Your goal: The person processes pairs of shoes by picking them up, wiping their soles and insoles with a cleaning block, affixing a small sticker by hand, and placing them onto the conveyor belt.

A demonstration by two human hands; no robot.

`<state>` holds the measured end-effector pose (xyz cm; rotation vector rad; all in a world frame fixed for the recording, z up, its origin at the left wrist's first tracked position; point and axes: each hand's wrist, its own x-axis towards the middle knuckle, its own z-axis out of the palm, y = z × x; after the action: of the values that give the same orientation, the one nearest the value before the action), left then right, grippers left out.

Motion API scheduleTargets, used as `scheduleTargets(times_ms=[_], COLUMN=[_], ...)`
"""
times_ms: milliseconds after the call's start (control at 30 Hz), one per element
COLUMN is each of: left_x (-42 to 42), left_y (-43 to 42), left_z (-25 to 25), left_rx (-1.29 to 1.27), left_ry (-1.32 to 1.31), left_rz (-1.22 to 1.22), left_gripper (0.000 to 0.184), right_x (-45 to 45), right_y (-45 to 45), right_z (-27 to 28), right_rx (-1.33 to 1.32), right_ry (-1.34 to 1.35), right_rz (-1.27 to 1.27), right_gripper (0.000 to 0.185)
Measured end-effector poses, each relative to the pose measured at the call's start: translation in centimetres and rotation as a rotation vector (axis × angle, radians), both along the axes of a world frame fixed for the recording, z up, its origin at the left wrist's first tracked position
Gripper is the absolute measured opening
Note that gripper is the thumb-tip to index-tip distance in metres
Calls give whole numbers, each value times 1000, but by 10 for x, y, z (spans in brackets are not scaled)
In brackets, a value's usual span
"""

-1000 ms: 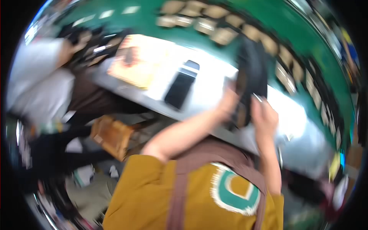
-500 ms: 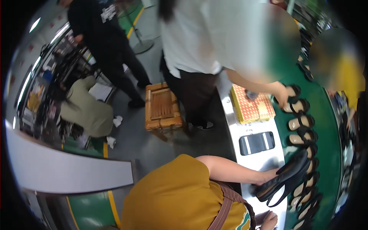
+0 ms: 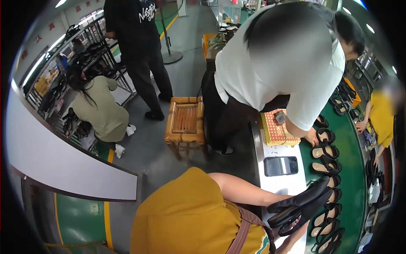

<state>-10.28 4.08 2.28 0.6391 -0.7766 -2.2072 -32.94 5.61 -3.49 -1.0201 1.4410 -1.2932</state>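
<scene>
A pair of black sandals (image 3: 302,201) is held up over the white table edge, soles and straps pressed close together. My left hand (image 3: 284,197) grips them from the far side; its fingers are mostly hidden behind the sandals. My right hand (image 3: 299,230) is at the near side, its fingers closed around the lower sandal by its strap, partly covered by it. Beside them on the green conveyor belt (image 3: 353,169), a row of black sandals (image 3: 326,167) with beige insoles stands lined up.
A phone (image 3: 281,166) lies on the white ledge (image 3: 270,186). Beyond it is a red-and-yellow patterned box (image 3: 279,129) with a dark lump on top. A co-worker in white (image 3: 270,72) leans over the belt. A bamboo stool (image 3: 185,120) stands on the floor.
My right hand has risen from below to the sandals and now touches them. The held sandals have shifted slightly left and down. The co-worker in white bends further over the belt.
</scene>
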Motion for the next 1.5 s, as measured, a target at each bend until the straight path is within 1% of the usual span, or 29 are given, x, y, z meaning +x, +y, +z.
scheduleTargets(times_ms=[33,67,100,133,167,200,233,300,400,667,767,833,967,1033,1067,1167,1233,1500], left_x=[10,13,43,68,54,42,38,29,15,-17,-26,-20,-1,3,2,-18,9,15], left_y=[4,9,42,73,80,87,87,90,92,96,99,99,98,96,94,90,86,68], left_z=[4,5,11,17,11,8,6,4,1,-7,-13,-12,-8,-11,-13,-36,-21,-30], left_rx=[-1,-1,-3,-6,-9,-12,-15,-19,-31,-71,-80,-85,-96,-108,-113,-113,-103,-80], left_ry=[-4,-9,-13,-13,-10,-7,-6,-3,-9,4,35,54,88,95,96,106,122,231], left_rz=[4,5,4,1,-1,2,10,29,53,148,184,205,243,248,243,217,202,133], left_gripper=[44,44,44,44,44,44,44,44,45,45,45,45,45,45,45,46,46,46], right_x=[10,14,27,36,45,57,70,85,80,49,48,60,53,52,47,37,32,20], right_y=[-6,-2,3,8,13,20,30,50,46,22,26,41,33,27,23,16,13,5], right_z=[2,8,12,15,20,28,39,60,53,7,13,40,25,13,11,-2,-9,-32], right_rx=[78,-125,-132,-110,-88,-179,-187,132,90,-53,-87,-126,-103,-112,-98,-113,-112,-127], right_ry=[-168,379,371,264,159,195,191,-519,-500,-370,-317,-268,-201,-233,-220,-240,-249,-237], right_rz=[84,400,394,392,391,362,367,276,298,375,404,414,438,371,427,413,409,394], right_gripper=[44,43,43,41,40,44,44,46,45,43,42,37,35,34,40,41,42,48])
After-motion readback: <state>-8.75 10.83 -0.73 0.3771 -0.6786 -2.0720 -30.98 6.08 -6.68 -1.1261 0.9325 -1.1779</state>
